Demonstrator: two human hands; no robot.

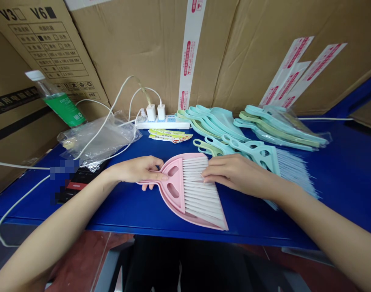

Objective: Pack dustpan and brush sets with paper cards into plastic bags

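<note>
A pink hand brush (176,184) with white bristles lies on top of a pink dustpan (189,218) over the blue table. My left hand (145,170) is closed around both handles, its thumb on top and fingertips underneath. At the upper right of the bristles, the fingers of my right hand (230,172) are bent together against them; whether they pinch any bristles is too small to tell. Behind and beside my right hand lie teal and green brushes (261,156), several with their handles toward the middle. Teal and green dustpans (218,121) are stacked farther back.
More dustpans (282,125), partly in clear plastic, sit at the back right. A power strip (170,122) with chargers, yellow packets (168,136), a plastic bag (103,136), a tilted bottle (63,107) and white cables occupy the back left. Cardboard (149,44) stands behind the blue table (124,217).
</note>
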